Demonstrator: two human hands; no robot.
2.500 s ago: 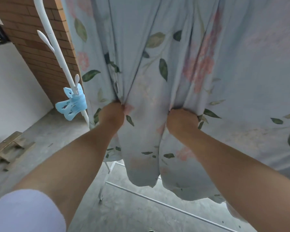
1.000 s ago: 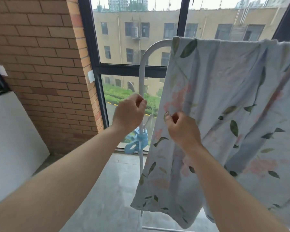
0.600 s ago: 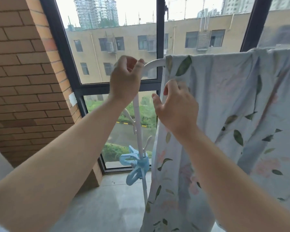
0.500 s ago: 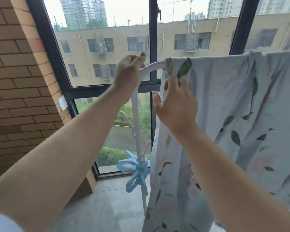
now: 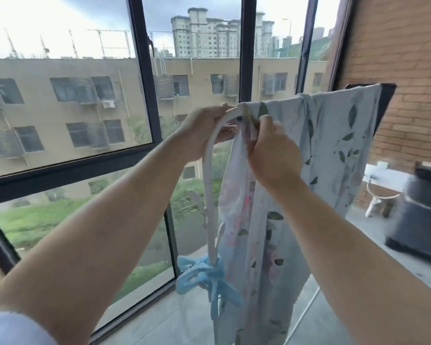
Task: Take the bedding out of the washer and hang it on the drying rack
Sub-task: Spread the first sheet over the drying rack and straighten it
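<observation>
Gripping the top bend of the rack (image 5: 207, 185), the left hand (image 5: 202, 130) curls round the white tube with the thumb on top. The right hand (image 5: 271, 153) pinches a bunched fold of the sheet (image 5: 334, 145) just beside that bend, so both hands are narrow and holding something. The sheet is out of the washer and draped over the rack's top bar. It runs from the left bend to the far right end and hangs long toward the floor. Hanging looks mostly done. Judged left to do: spread the gathered left edge, smooth the vertical creases, and maybe pin it with the blue clips (image 5: 204, 277) that sit low on the rack post, touching it. The view doesn't show whether more bedding waits. A dark blurred thing at right is too unclear to name. Both arms are raised and stretched forward, and the forearms converge at the bend. The back of the right hand faces the camera, and the left hand sits partly behind the tube. A window (image 5: 144, 78) is behind.
</observation>
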